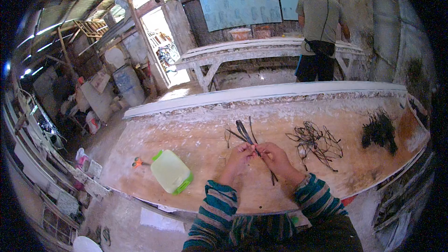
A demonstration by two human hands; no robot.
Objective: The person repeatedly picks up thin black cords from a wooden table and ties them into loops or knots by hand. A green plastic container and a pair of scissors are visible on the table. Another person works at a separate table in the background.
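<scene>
Both of my hands are pinched together over the middle of a wooden worktable. Between them runs a small bundle of thin black strips (241, 129), with loops fanning out beyond my fingers and tails hanging down toward me. My left hand (239, 158) grips the bundle from the left. Close against it, my right hand (277, 157) pinches the same strips from the right. Fingers hide the spot where the strips meet. To the right lies a loose tangle of black looped cords (317, 143), and farther right sits a denser black bunch (379, 130).
A pale container with green ends (171, 171) lies left of my hands, beside orange-handled scissors (139, 162). A raised white ledge (261, 92) borders the far side of the worktable (135, 144). Behind it, a person (319, 23) stands at another long bench (233, 54).
</scene>
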